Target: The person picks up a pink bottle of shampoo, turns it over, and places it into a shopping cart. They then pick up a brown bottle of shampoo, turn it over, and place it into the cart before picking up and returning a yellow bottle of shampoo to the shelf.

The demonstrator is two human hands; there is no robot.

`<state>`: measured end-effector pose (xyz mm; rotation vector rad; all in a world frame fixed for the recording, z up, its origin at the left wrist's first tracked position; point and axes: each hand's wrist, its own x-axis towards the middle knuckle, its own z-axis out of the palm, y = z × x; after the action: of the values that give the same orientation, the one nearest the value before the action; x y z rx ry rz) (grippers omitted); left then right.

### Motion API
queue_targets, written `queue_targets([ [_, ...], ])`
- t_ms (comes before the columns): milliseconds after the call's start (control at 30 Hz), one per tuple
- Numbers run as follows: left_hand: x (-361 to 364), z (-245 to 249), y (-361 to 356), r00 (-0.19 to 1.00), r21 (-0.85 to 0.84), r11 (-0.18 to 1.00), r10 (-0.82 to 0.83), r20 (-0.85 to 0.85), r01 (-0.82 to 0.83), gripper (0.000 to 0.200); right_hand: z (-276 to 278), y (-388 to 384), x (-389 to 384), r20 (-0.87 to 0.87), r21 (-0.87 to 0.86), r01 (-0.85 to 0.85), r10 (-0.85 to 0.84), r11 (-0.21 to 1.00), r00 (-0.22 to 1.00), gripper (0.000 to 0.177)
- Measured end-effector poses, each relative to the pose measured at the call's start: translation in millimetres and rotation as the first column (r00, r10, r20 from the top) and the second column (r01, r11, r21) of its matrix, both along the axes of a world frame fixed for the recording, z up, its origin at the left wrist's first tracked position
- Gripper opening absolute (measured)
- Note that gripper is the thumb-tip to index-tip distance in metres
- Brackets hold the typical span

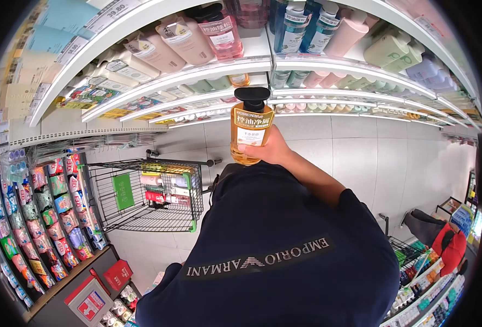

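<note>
My right hand (274, 148) is wrapped round a shampoo bottle (251, 126) in front of my chest. The bottle is clear with amber liquid, a gold and white label and a black pump top. It is upright, its label turned up towards me, and my thumb lies across the lower part of the label. Behind the pump is the front edge of a white shelf (219, 71). On that shelf, a pink pump bottle (222, 35) and blue bottles (294, 30) stand in rows. My left hand is out of view; only a dark sleeve shows low on the left.
A wire shopping cart (143, 215) with several packaged goods stands on the tiled floor at my left. Hanging packets (42, 218) fill a rack beyond it. At the right, a person in red and dark clothing (452, 245) is beside another cart (407, 253) and lower shelves.
</note>
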<state>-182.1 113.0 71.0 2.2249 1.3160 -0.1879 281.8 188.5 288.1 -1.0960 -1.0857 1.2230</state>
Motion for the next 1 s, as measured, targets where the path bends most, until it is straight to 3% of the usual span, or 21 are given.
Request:
queue_targets([
  [467, -95.1, -25.3, -43.6, 0.997, -0.219, 0.976, 0.028, 0.075, -0.011, 0.036, 6.2, -31.2, -75.9, 0.018, -0.075, 0.039, -0.037, 0.996, 0.999, 0.049],
  [1000, -179.3, -63.5, -123.7, 0.993, -0.503, 0.864, 0.032, 0.111, 0.028, 0.035, 34.2, -104.2, -150.0, 0.057, -0.095, 0.045, -0.039, 0.994, 0.998, 0.049],
])
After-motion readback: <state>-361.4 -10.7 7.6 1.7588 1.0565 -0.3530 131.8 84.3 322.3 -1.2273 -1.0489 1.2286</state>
